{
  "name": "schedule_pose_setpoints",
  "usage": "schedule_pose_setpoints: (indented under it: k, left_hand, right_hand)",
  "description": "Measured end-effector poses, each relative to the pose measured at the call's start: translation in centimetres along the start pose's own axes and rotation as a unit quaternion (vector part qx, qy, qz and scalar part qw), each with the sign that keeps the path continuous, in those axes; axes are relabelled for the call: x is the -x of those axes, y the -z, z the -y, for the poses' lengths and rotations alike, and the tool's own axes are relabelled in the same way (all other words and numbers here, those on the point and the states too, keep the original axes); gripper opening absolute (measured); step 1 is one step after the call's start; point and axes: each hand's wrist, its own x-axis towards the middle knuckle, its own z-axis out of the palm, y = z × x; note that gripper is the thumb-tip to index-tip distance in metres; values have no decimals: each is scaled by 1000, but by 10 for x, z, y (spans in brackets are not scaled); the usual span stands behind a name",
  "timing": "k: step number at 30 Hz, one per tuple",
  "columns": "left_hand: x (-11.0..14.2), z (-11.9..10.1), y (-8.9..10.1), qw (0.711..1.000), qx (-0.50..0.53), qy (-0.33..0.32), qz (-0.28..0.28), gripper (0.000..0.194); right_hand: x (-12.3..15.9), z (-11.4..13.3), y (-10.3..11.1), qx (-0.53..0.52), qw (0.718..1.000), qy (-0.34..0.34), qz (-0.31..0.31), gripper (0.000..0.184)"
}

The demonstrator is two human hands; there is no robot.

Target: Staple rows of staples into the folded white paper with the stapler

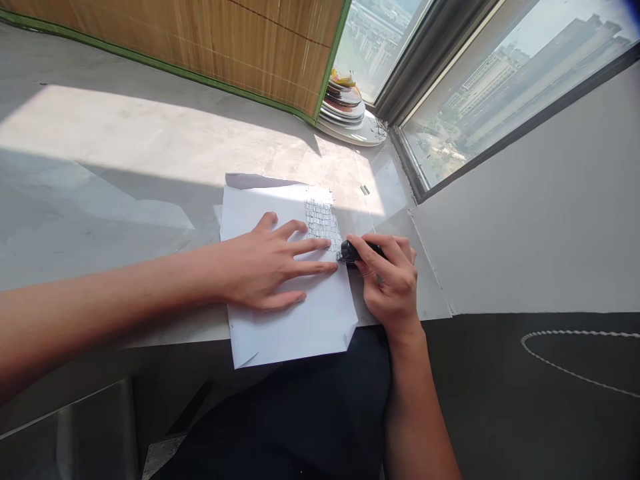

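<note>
My left hand point(270, 267) lies flat on a sheaf of white paper point(300, 333), fingers spread. Its fingertips reach rows of small metal staples point(320, 220) that cover the paper's right part in a dense band. With my right hand point(393, 273) I grip a black stapler point(353, 252) at the paper's right edge. The stapler's nose is over that edge, by the lower end of the staple rows; most of its body is hidden in my fingers. The paper's near end juts past the table edge, and its corners are bent.
Two short staple strips point(365, 190) lie on the pale table point(150, 160) beyond my right hand. A stack of plates point(345, 110) stands in the corner by the window. Along the back hangs a bamboo blind point(200, 47) with green edging. A white wall point(530, 247) bounds the right side.
</note>
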Motion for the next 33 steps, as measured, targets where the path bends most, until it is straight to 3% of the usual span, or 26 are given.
schedule_pose_setpoints:
  k: [17,26,33]
  left_hand:
    - [-1,1,0,1000,18,9,14,59]
    - [0,1,4,999,12,7,29,61]
    - [0,0,4,999,23,14,30,61]
  right_hand:
    - [1,4,-3,66,996,23,55,61]
    - [1,-4,-5,3,995,-74,-68,54]
    - [1,-3,-5,-24,989,-110,-99,55]
